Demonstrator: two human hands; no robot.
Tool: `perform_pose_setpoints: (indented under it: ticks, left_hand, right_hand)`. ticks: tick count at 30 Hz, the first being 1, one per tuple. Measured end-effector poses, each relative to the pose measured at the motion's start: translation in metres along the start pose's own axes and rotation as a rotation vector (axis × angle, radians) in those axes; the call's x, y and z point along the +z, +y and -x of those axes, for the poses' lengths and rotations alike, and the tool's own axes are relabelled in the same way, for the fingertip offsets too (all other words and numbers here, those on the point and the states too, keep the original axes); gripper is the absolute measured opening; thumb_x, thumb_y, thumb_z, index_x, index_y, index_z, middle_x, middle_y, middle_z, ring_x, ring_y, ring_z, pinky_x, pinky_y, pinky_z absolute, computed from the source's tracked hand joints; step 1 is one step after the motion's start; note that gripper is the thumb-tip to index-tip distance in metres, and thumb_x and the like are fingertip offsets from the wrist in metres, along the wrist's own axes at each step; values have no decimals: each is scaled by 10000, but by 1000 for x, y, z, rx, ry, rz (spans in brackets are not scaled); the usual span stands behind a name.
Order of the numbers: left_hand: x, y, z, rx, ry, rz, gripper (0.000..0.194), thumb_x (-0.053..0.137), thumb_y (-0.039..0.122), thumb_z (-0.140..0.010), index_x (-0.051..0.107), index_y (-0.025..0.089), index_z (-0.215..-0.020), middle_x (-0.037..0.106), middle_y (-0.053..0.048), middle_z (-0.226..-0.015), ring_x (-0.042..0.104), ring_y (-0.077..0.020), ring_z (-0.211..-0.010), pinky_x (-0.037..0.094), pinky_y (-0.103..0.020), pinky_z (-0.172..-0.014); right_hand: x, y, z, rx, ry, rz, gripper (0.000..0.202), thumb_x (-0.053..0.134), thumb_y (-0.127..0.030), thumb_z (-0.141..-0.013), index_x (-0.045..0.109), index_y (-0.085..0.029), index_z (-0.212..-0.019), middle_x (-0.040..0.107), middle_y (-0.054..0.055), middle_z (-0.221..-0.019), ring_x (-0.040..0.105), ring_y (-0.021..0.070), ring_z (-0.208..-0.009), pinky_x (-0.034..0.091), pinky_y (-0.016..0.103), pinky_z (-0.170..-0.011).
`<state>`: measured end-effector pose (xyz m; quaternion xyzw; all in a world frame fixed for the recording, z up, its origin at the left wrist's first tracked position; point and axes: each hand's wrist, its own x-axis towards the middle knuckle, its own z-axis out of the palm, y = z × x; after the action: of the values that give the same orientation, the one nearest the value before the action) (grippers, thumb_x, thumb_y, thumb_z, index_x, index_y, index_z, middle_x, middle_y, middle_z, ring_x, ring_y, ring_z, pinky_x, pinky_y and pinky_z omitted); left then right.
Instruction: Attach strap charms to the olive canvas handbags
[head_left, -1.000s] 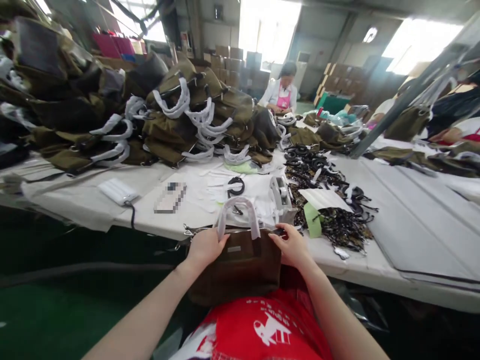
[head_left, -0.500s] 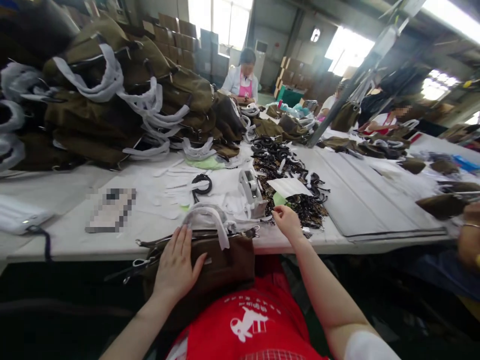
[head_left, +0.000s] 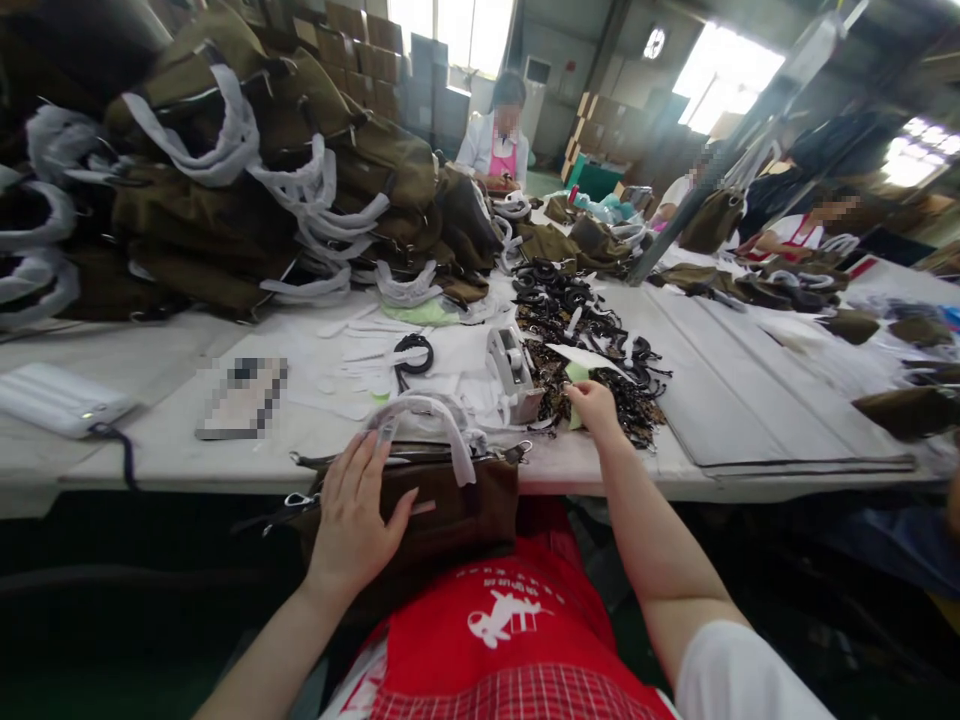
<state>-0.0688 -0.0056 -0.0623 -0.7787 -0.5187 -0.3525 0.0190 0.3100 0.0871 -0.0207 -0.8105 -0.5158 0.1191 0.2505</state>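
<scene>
A brown handbag [head_left: 472,505] with wrapped white handles [head_left: 442,415] leans at the table's front edge, against the red apron. My left hand [head_left: 356,510] lies on its front with fingers stretched out, the fingertips near the base of the handle. Small clear strips, perhaps tape, show by those fingertips and on the bag beside the thumb. Over a heap of black straps [head_left: 637,400], my right hand [head_left: 598,410] is closed in a pinch at the edge of a light-green paper [head_left: 576,374]. Above this paper, a white sheet [head_left: 589,358] sits tilted on the straps.
A grey tape dispenser [head_left: 514,375] stands left of the straps. White strips and a coiled black strap [head_left: 414,355] lie on the table, with a phone [head_left: 244,398] and a white device [head_left: 64,400] farther left. Brown bags [head_left: 210,235] pile behind. Co-workers sit across and to the right.
My right hand has moved slightly up and right, onto the light-green paper's edge. The white sheet now looks more tilted. My left hand stays on the bag; the camera view has shifted a little.
</scene>
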Motion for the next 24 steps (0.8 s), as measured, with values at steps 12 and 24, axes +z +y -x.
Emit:
perform_pose_setpoints:
  ticks: [12,24]
  left_hand:
    - [-50,75,-40,130,-51,573,386,550,184,-885,549,226,-1269,627,-93,-1280,567,-249,-1227,470,-432,-1057]
    - [-12,96,-40,-240,-694,1059,211,575,261,-887,655,147,-1046,729,-56,-900,676,-164,-769,562,-291,-745]
  right_hand:
    - [-69,-50,134,-2,-488,-982,293,739,-452,-720,582,-204,-731,467,-47,-513,235,59,-386,132,216,-373]
    - [-11,-37,166,199,-830,-1110,401,739,-548,-724,576,-182,-719,464,-67,-475,218,41,-362,100,206,-359]
